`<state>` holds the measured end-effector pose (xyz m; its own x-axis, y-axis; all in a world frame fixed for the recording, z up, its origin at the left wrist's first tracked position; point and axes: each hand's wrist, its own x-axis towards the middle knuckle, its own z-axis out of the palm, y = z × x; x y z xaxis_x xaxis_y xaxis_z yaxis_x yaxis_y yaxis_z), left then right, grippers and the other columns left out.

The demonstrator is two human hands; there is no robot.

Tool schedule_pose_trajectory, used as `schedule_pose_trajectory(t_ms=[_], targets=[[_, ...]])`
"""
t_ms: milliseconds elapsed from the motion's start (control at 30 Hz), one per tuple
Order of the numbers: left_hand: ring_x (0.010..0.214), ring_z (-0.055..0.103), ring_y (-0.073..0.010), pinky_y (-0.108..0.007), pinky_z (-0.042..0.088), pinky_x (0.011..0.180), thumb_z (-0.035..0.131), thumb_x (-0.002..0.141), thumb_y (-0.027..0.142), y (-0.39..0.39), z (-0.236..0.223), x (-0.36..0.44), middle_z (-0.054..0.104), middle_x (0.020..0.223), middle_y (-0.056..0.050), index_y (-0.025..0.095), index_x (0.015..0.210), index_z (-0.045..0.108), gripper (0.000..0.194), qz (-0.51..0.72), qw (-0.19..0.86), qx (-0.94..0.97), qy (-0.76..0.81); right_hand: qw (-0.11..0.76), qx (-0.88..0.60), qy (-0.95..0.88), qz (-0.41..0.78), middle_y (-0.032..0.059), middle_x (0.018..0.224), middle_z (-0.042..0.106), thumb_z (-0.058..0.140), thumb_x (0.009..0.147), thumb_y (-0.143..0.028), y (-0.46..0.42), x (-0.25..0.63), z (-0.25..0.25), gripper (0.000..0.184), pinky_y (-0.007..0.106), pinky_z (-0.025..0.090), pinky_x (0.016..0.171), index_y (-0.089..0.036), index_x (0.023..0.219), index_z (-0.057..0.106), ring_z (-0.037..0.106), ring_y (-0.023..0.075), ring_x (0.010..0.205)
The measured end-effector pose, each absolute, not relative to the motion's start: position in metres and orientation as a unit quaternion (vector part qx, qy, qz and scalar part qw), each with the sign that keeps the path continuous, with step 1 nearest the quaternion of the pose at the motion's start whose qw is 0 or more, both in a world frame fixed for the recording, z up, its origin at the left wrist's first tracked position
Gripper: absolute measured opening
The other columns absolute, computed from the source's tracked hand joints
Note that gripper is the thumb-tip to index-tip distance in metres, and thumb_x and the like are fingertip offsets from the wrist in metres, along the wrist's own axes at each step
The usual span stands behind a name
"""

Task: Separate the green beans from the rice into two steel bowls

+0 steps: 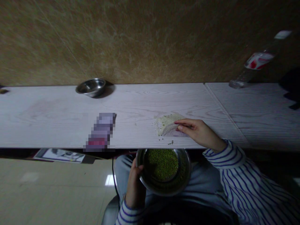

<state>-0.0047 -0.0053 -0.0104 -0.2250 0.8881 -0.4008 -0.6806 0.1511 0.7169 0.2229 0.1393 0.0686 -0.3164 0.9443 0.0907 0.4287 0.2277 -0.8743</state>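
My left hand [136, 184] grips the rim of a metal bowl [185, 184] over my lap, just below the table's front edge. Green mung beans [162, 164] cover the bottom of the bowl. On the table, my right hand [197, 131] pinches a clear plastic protractor [172, 128] between thumb and fingers. Its curved edge lies against a small pile of white rice [166, 120] with a few green beans mixed in. Several loose beans [171, 142] are scattered near the table edge, in front of the protractor.
A second metal bowl [91, 87] stands by the wall at the back left. A blurred-out phone-like rectangle [100, 131] lies at the left front edge. A clear plastic bottle [257, 61] with a red-and-white label stands back right, near a dark object [290, 84]. Below is an open drawer [61, 155].
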Motion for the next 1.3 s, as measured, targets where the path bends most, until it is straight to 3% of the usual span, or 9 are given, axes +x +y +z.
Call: schedule_pose_trajectory(t_ms=[1100, 1300], targets=[[0.134, 0.059, -0.0356, -0.051, 0.041, 0.117, 0.072, 0.076, 0.035, -0.005, -0.013, -0.007, 0.078, 0.122, -0.006, 0.026, 0.122, 0.078, 0.047, 0.646, 0.603, 0.123, 0.452, 0.337, -0.479, -0.704, 0.402, 0.0082, 0.105, 0.083, 0.062, 0.091, -0.017, 0.144, 0.213, 0.069, 0.027, 0.040, 0.063, 0.091, -0.019, 0.112, 0.079, 0.078, 0.0226, 0.094], [0.133, 0.060, -0.0350, -0.051, 0.042, 0.116, 0.070, 0.077, 0.032, -0.007, -0.004, -0.004, 0.078, 0.122, -0.007, 0.024, 0.124, 0.077, 0.048, 0.643, 0.608, 0.115, 0.451, 0.328, -0.461, -0.724, 0.396, 0.0083, 0.113, 0.082, 0.064, 0.090, -0.016, 0.146, 0.203, 0.070, 0.025, 0.041, 0.060, 0.098, -0.019, 0.109, 0.080, 0.076, 0.0231, 0.105]])
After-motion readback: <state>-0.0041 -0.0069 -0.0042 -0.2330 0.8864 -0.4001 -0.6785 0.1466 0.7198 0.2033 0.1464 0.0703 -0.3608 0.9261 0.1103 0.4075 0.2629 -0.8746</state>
